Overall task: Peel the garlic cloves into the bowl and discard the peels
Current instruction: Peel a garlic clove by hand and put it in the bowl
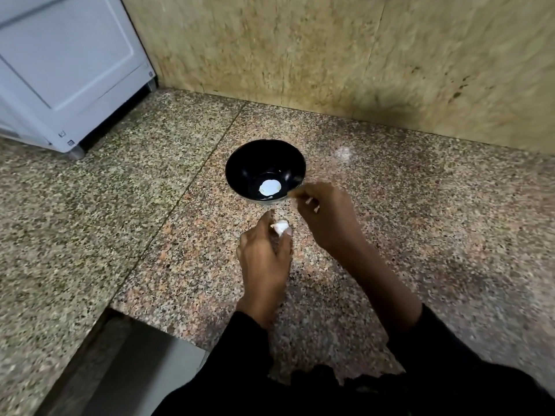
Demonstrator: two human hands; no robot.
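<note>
I count one black bowl (265, 171) on the speckled counter (420, 220), with one white piece (270, 187) lying in its bottom. My left hand (264, 256) pinches one garlic clove (280, 227) just in front of the bowl. My right hand (327, 214) sits at the rim, fingers curled; its grip I cannot tell.

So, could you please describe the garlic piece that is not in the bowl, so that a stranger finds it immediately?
Start at the black bowl on the speckled granite counter. Just in front of it, toward the person, the left hand pinches a small white garlic piece at its fingertips. Unlike the white piece lying in the bowl's bottom, it is held above the counter, outside the bowl.
</note>
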